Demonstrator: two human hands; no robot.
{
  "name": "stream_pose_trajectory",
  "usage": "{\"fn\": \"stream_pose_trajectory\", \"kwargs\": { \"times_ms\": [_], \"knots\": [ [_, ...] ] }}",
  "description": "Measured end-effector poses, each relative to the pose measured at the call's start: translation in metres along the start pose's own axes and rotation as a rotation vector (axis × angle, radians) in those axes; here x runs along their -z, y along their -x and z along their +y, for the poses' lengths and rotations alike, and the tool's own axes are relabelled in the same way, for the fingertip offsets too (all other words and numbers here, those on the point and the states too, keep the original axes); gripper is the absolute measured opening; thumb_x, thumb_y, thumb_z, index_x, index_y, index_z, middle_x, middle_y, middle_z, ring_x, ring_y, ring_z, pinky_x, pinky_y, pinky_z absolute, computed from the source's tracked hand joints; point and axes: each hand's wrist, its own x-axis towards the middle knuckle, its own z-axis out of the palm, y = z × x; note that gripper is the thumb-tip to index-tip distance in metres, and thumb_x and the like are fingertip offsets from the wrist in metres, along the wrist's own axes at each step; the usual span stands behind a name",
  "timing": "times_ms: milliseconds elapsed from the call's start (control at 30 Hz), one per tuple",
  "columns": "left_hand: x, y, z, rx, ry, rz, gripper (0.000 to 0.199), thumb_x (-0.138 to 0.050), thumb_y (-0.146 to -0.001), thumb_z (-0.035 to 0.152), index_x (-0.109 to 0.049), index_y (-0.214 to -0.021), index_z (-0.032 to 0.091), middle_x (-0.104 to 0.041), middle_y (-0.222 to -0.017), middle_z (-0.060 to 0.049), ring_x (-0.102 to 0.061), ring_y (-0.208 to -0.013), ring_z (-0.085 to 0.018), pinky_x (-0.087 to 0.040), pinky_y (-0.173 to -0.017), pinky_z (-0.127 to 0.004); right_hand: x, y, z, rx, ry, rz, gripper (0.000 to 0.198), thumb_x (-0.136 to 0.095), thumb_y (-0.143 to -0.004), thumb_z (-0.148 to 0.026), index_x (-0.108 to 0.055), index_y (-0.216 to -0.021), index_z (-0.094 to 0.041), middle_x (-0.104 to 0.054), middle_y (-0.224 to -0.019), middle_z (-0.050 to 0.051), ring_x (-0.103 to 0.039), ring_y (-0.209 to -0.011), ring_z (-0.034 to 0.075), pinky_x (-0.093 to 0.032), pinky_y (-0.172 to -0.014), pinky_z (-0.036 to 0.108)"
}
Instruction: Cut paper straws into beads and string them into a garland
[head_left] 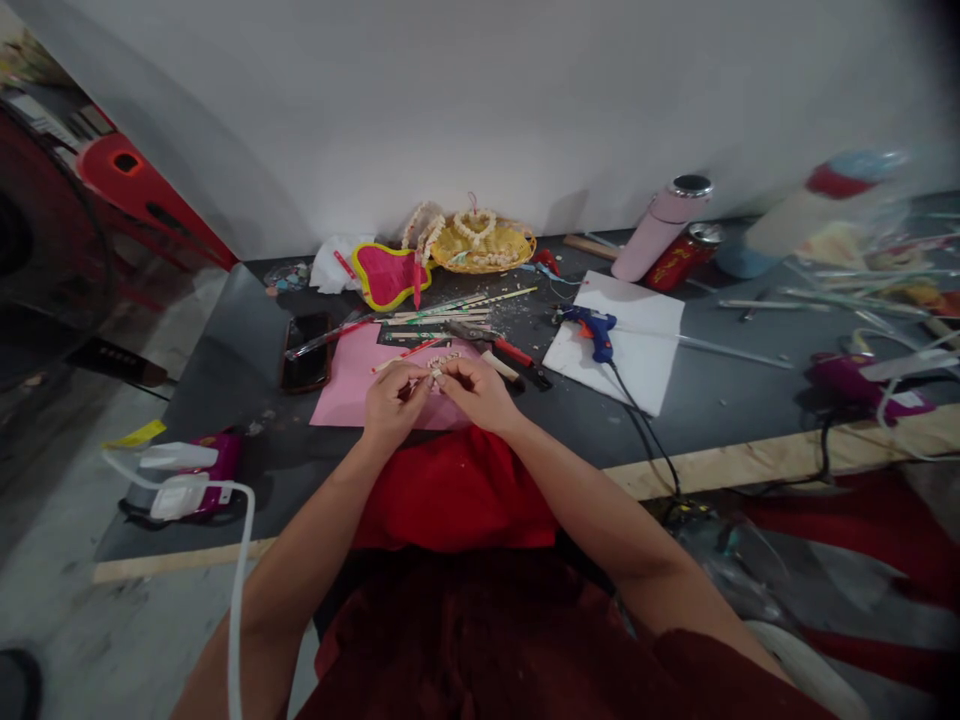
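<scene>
My left hand (393, 402) and my right hand (480, 393) meet over a pink sheet (341, 385), fingertips pinched together on a small pale beaded piece (442, 362). Its exact kind is hard to make out at this size, and the fingers hide part of it. Just beyond the hands lie red-handled pliers (502, 347) and several thin wooden sticks (442, 318). A dark-tipped tool (504, 370) rests beside my right hand. Pale beaded loops (475, 230) sit in a yellow woven basket (517, 243) by the wall.
A blue glue gun (592, 325) lies on a white board (645, 370), its cord hanging over the table edge. A phone (306, 352) is at left. A pink bottle (660, 228) and red can (682, 257) stand right. Purple power strips (225, 465) hold white plugs.
</scene>
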Motion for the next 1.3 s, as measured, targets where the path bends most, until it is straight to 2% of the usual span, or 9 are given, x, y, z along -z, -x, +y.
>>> {"fn": "stream_pose_trajectory", "kwargs": {
  "times_ms": [400,600,1067,1300],
  "knots": [
    [-0.0001,0.0006,-0.0006,-0.006,0.002,-0.003,0.007,-0.061,-0.084,0.024,-0.067,-0.087,0.02,-0.066,-0.078,-0.002,-0.059,-0.072,-0.013,-0.046,-0.064,-0.026,-0.0003,-0.0013,0.0023,-0.016,-0.028,-0.024,0.016,-0.055,-0.086,-0.034,-0.061,-0.083,-0.019,-0.061,-0.078,0.001,-0.054,-0.071,0.013,-0.044,-0.067,0.027],
    [-0.0003,0.0004,0.0001,0.013,-0.003,-0.001,0.008,-0.061,-0.084,0.025,-0.066,-0.085,0.019,-0.066,-0.078,-0.002,-0.058,-0.071,-0.012,-0.045,-0.061,-0.025,0.0002,-0.0006,0.0041,-0.029,0.018,-0.034,0.02,-0.053,-0.087,-0.036,-0.06,-0.08,-0.019,-0.058,-0.074,0.0,-0.05,-0.066,0.012,-0.04,-0.061,0.025],
    [0.0007,-0.0001,0.001,0.007,0.068,-0.003,0.01,-0.062,-0.083,0.027,-0.066,-0.088,0.019,-0.067,-0.079,-0.003,-0.061,-0.076,-0.014,-0.049,-0.07,-0.029,0.0014,0.0011,-0.0004,0.016,0.032,-0.025,0.019,-0.052,-0.088,-0.037,-0.06,-0.084,-0.02,-0.06,-0.079,0.001,-0.053,-0.073,0.013,-0.043,-0.068,0.027],
    [0.0002,-0.0018,0.0021,-0.01,0.073,0.018,0.008,-0.063,-0.084,0.026,-0.067,-0.085,0.019,-0.067,-0.076,-0.002,-0.061,-0.074,-0.014,-0.049,-0.067,-0.028,0.0009,0.0017,-0.0013,0.014,0.003,-0.029,0.019,-0.053,-0.088,-0.036,-0.061,-0.085,-0.019,-0.06,-0.078,0.001,-0.053,-0.072,0.013,-0.043,-0.067,0.027]
  ]
}}
